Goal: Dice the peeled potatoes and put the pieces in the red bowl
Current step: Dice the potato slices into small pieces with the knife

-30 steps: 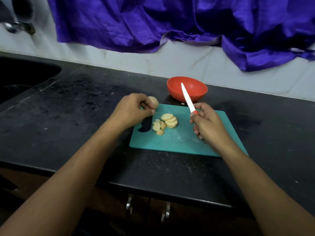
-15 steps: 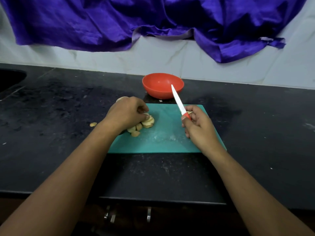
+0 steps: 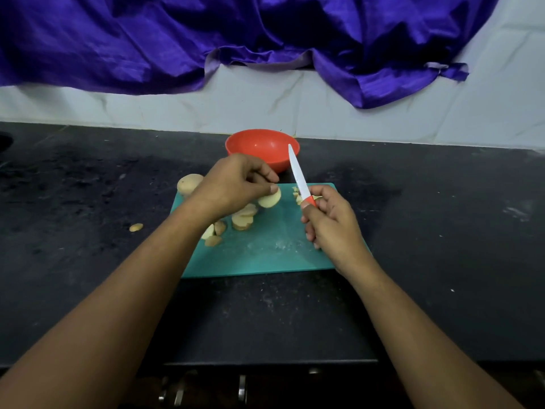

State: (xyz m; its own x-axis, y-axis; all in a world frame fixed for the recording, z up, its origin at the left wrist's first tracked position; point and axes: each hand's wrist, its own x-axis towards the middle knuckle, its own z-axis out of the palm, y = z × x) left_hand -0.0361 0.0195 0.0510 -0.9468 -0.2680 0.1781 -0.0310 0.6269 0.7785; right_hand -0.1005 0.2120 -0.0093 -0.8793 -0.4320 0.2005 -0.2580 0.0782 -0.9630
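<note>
The left hand [image 3: 236, 184] pinches a potato slice [image 3: 269, 199] just over the green board [image 3: 265, 256], the right hand [image 3: 331, 221] grips the knife [image 3: 296, 169], tip up and close by, so a slip could nick skin or knock slices off the board; red bowl [image 3: 261, 144] sits just behind

Black counter [image 3: 88, 276] carries a teal cutting board [image 3: 265, 258], a red bowl [image 3: 259, 146] and one stray potato piece [image 3: 136, 227]
</note>
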